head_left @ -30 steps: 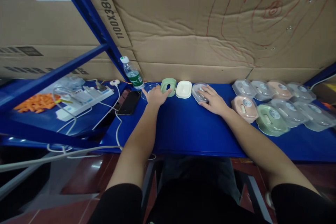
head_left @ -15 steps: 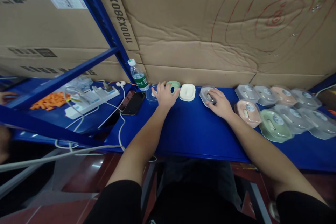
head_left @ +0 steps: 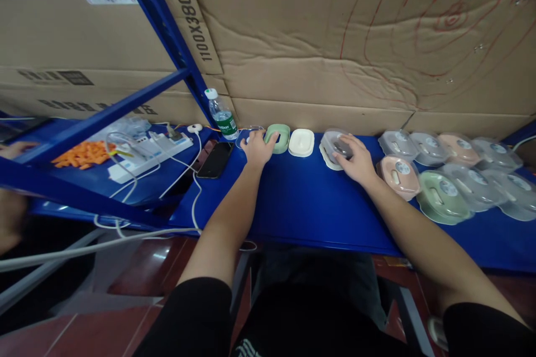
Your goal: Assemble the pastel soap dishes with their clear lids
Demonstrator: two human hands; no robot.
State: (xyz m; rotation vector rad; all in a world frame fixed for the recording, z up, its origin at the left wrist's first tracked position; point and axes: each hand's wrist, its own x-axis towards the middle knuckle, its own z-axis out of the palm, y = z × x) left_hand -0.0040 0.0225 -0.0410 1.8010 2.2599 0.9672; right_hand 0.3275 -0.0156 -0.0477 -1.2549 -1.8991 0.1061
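My left hand [head_left: 258, 150] is at the back of the blue table with its fingers spread over a clear plastic cover [head_left: 242, 136]. Its thumb reaches onto a green rounded-square piece [head_left: 281, 138]; the contact under the fingers is hidden. Just right of that lies a cream rounded-square lid [head_left: 301, 143]. My right hand [head_left: 357, 157] is closed around a clear-topped container lid [head_left: 333, 139], which sits tilted up at its front, showing a pale rim below.
Several lidded containers in grey, pink and green [head_left: 444, 196] stand in rows at the right. Left are a water bottle [head_left: 226, 122], a phone [head_left: 215, 160], a power strip [head_left: 151, 159] with cables, and orange pieces [head_left: 84, 155]. A co-worker's hand [head_left: 10, 217] shows at the far left. Cardboard [head_left: 293, 83] backs the table.
The clear-topped lid under my right hand has tipped up, with the hand moving along. My left thumb has drawn in from the green piece's right side to its left. The view has shifted slightly.
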